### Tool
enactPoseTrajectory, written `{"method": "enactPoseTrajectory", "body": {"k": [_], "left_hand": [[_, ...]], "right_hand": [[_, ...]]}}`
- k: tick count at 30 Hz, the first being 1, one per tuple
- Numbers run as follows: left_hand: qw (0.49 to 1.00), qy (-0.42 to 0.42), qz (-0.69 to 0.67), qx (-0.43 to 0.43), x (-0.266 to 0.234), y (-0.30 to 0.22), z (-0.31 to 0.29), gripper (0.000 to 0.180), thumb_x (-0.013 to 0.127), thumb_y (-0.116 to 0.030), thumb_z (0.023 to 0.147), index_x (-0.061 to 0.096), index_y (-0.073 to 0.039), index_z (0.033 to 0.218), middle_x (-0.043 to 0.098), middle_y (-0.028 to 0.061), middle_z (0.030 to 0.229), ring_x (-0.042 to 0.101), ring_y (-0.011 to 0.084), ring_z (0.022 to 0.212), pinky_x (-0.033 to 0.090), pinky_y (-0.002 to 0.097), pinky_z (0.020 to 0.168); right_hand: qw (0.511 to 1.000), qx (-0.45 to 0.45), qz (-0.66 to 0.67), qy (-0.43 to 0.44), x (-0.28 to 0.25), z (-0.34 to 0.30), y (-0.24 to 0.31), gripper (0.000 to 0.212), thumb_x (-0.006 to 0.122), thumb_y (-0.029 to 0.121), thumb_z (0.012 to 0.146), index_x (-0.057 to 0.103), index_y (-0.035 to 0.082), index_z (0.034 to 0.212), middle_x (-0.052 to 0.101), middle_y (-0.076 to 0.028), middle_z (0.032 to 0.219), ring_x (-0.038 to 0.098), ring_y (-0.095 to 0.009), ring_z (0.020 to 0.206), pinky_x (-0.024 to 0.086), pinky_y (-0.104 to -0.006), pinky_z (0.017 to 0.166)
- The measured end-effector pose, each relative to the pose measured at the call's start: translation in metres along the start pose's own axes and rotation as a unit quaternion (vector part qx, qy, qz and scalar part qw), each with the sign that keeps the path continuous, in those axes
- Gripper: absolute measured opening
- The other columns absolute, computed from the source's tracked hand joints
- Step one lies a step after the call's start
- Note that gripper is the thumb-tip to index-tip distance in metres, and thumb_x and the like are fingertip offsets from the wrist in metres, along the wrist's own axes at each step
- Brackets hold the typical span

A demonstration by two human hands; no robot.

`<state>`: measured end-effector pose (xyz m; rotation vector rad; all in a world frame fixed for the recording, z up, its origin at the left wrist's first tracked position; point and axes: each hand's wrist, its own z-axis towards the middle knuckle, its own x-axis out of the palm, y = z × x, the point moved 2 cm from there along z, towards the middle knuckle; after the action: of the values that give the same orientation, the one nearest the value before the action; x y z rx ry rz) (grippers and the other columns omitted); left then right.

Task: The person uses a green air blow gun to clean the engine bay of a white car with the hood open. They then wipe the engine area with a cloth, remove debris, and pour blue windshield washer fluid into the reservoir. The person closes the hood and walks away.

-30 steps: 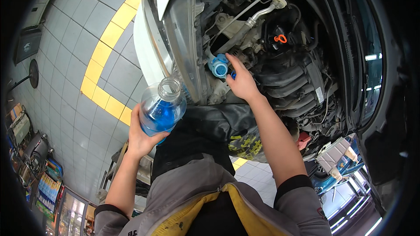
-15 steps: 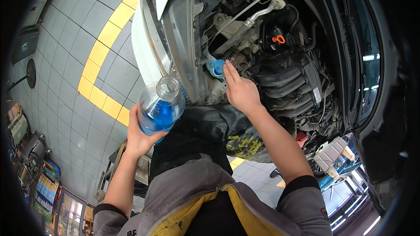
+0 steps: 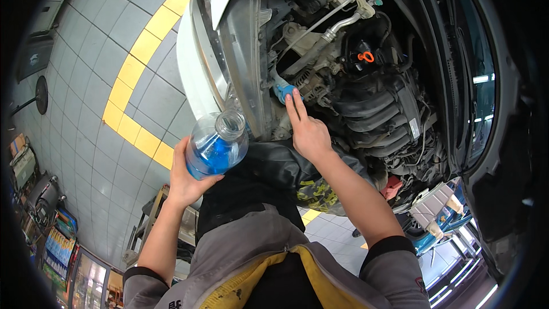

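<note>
My left hand [image 3: 187,182] is wrapped round an uncapped clear plastic bottle [image 3: 218,147], tilted a little with its mouth toward the car. Blue liquid fills the lower part of it. Over the engine bay, my right hand [image 3: 310,135] stretches its index and middle fingers onto a blue cap [image 3: 283,94] on a filler neck beside the headlight [image 3: 243,60]. The fingertips touch the cap's top and are not wrapped round it. My other right fingers are mostly hidden under the palm.
The engine [image 3: 377,109] lies right of my hand, with an orange dipstick ring [image 3: 366,56] above it. A black fender cover [image 3: 274,163] hangs over the near car edge. The white bumper [image 3: 191,63] curves at left; yellow floor tiles [image 3: 129,72] lie beyond. A wheeled cart stands lower right.
The bottle and my left hand have shifted slightly right and down in the view. My right fingers now lie over the blue cap instead of at its right side.
</note>
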<state>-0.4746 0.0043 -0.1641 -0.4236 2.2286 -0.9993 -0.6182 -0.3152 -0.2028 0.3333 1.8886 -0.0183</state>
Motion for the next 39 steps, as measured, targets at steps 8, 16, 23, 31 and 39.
{"method": "enactPoseTrajectory", "body": {"k": [8, 16, 23, 31, 39], "left_hand": [[1.000, 0.004, -0.003, 0.002, -0.003, 0.002, -0.002, 0.115, 0.100, -0.027, 0.062, 0.035, -0.005, 0.155, 0.055, 0.0168, 0.142, 0.054, 0.0306, 0.135, 0.042, 0.0440, 0.116], [0.984, 0.063, 0.065, 0.156, -0.006, -0.036, -0.013, 0.105, 0.099, -0.021, 0.061, 0.044, -0.006, 0.150, 0.057, 0.0187, 0.128, 0.058, 0.0417, 0.121, 0.049, 0.0477, 0.103], [0.920, 0.230, 0.169, 0.268, 0.055, -0.107, -0.060, 0.103, 0.099, -0.022, 0.060, 0.048, -0.006, 0.148, 0.057, 0.0202, 0.126, 0.058, 0.0433, 0.117, 0.050, 0.0483, 0.101], [0.823, 0.371, 0.236, 0.360, 0.225, -0.153, -0.192, 0.108, 0.102, -0.021, 0.055, 0.046, -0.005, 0.146, 0.056, 0.0175, 0.126, 0.058, 0.0396, 0.120, 0.049, 0.0480, 0.103], [0.671, 0.575, 0.286, 0.372, 0.404, -0.198, -0.399, 0.105, 0.100, -0.033, 0.062, 0.049, -0.006, 0.148, 0.057, 0.0194, 0.136, 0.058, 0.0372, 0.131, 0.046, 0.0449, 0.112]], "right_hand": [[0.995, 0.067, -0.033, 0.070, 0.005, -0.005, 0.019, 0.090, 0.062, 0.004, 0.084, 0.027, 0.004, 0.167, 0.015, -0.019, 0.178, 0.072, -0.023, 0.070, 0.058, -0.0351, 0.063], [0.931, 0.099, 0.350, -0.010, -0.055, -0.018, 0.009, 0.054, 0.059, 0.004, 0.097, 0.053, 0.005, 0.150, 0.055, -0.015, 0.152, 0.070, -0.018, 0.082, 0.056, -0.0336, 0.070], [0.718, 0.154, 0.617, -0.283, -0.111, -0.168, 0.057, 0.028, 0.056, 0.019, 0.112, 0.065, 0.003, 0.132, 0.074, -0.007, 0.116, 0.065, -0.012, 0.100, 0.053, -0.0275, 0.088], [0.699, 0.177, 0.530, -0.447, -0.061, -0.463, 0.056, 0.028, 0.054, 0.009, 0.110, 0.065, 0.002, 0.135, 0.073, -0.011, 0.122, 0.068, -0.025, 0.113, 0.051, -0.0371, 0.100], [0.738, 0.235, 0.324, -0.543, -0.002, -0.764, 0.097, 0.037, 0.062, -0.002, 0.095, 0.065, 0.001, 0.132, 0.069, -0.018, 0.119, 0.065, -0.038, 0.112, 0.053, -0.0460, 0.098]]}}
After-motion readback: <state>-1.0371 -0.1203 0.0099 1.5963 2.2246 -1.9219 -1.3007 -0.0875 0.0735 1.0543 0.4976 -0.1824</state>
